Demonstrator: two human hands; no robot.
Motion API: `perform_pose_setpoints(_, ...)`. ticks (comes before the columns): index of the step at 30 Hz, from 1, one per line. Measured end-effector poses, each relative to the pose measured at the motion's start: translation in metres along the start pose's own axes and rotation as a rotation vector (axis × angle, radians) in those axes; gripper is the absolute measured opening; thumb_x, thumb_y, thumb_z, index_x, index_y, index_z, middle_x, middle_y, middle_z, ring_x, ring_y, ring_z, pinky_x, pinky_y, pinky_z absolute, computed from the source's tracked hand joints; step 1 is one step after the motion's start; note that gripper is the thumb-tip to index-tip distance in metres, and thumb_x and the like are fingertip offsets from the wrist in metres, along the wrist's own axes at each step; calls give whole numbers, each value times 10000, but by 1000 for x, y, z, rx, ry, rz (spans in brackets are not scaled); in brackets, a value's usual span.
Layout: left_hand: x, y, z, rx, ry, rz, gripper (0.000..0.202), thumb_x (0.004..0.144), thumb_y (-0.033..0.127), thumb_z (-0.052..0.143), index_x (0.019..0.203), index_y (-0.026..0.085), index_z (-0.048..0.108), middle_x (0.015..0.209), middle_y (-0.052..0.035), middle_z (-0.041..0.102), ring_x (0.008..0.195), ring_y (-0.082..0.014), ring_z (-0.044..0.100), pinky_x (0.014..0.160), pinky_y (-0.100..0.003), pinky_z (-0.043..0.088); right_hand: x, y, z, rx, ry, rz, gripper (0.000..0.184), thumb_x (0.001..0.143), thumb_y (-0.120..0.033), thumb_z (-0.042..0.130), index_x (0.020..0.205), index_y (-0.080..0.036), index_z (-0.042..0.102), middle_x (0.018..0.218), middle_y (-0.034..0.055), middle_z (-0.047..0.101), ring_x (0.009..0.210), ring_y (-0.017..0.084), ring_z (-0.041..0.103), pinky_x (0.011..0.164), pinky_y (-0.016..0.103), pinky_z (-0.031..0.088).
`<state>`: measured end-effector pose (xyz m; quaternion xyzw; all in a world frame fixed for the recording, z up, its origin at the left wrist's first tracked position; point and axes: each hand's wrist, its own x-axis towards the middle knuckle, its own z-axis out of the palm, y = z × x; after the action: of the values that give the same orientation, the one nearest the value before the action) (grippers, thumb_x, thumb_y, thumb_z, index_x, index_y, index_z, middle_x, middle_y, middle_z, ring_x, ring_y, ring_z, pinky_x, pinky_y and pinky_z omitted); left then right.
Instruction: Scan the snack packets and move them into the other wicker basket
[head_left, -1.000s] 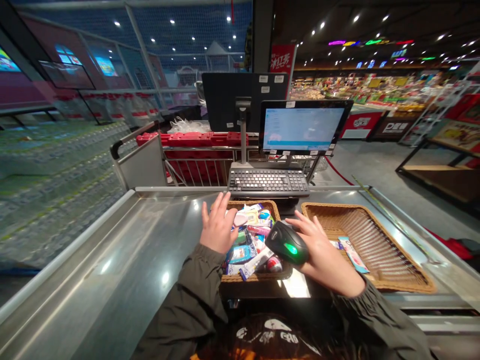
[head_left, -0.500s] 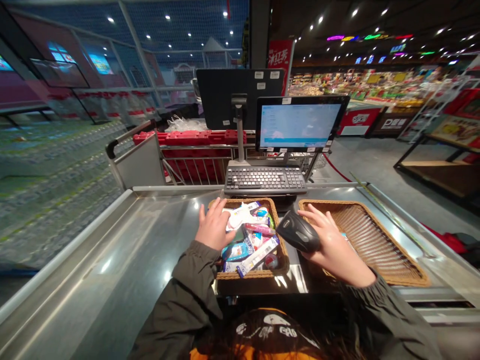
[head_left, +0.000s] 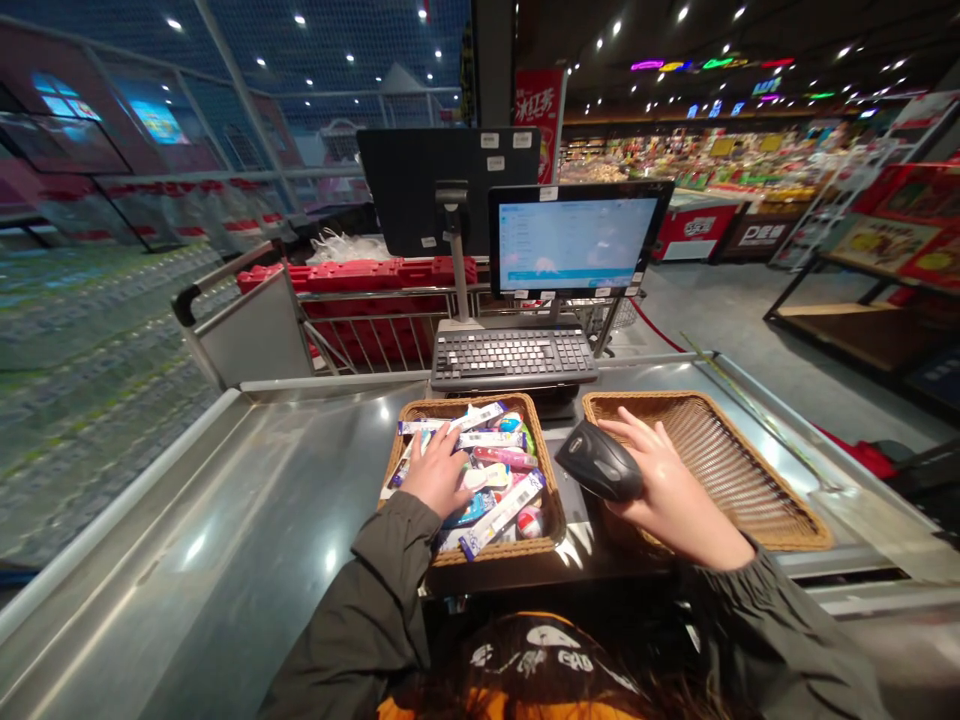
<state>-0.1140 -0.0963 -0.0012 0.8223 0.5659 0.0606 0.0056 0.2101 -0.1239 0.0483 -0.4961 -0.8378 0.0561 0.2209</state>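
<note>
Left hand, fingers spread, presses slim packets in a wicker basket; right hand clasps a black barcode scanner. A slackened grip could drop it (steel counter below).

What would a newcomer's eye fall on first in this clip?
The right hand holding a black barcode scanner stands out at centre, beside a wicker basket of small packaged goods, where the left hand rests. Straight ahead, a bright checkout screen stands behind a keyboard.
</note>
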Motion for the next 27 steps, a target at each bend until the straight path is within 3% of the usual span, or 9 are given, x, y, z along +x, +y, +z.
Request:
perform_pose_setpoints(5, 4, 11, -22, -13, 94, 11, 249, 771, 298, 701, 999, 198, 679, 1482, -173, 449, 1421, -372, 327, 1117, -694, 205, -6, 10, -6, -13, -12, 48, 504, 728, -204, 581, 1231, -216, 598, 1407, 142, 518, 1429, 400, 298, 1085, 735, 207)
perform_pose_setpoints(11, 33, 53, -44, -49, 129, 155, 285, 812, 306, 669, 1073, 193, 660, 1503, -161, 427, 1438, -353, 298, 1139, -671, 184, -26, 42, -24, -81, 50, 133, 437, 718, -226, 574, 1148, -178, 634, 1371, 150, 549, 1405, 411, 337, 1095, 710, 233)
perform_pose_setpoints(19, 108, 137, -23, -120, 28, 487, 309, 767, 311, 724, 1046, 187, 676, 1471, -162, 466, 1433, -348, 305, 1151, -664, 164, -72, 103, -64, -179, 173, 322, 410, 752, -302, 580, 1149, -203, 613, 1355, 148, 557, 1406, 419, 336, 1088, 702, 267)
perform_pose_setpoints(27, 166, 233, 10, -36, -218, 727, 359, 716, 361, 768, 1018, 177, 706, 1415, -165, 526, 1408, -339, 348, 1158, -637, 195, -114, 145, -88, -203, 209, 447, 401, 784, -343, 574, 1156, -196, 604, 1373, 151, 534, 1411, 423, 328, 1107, 720, 218)
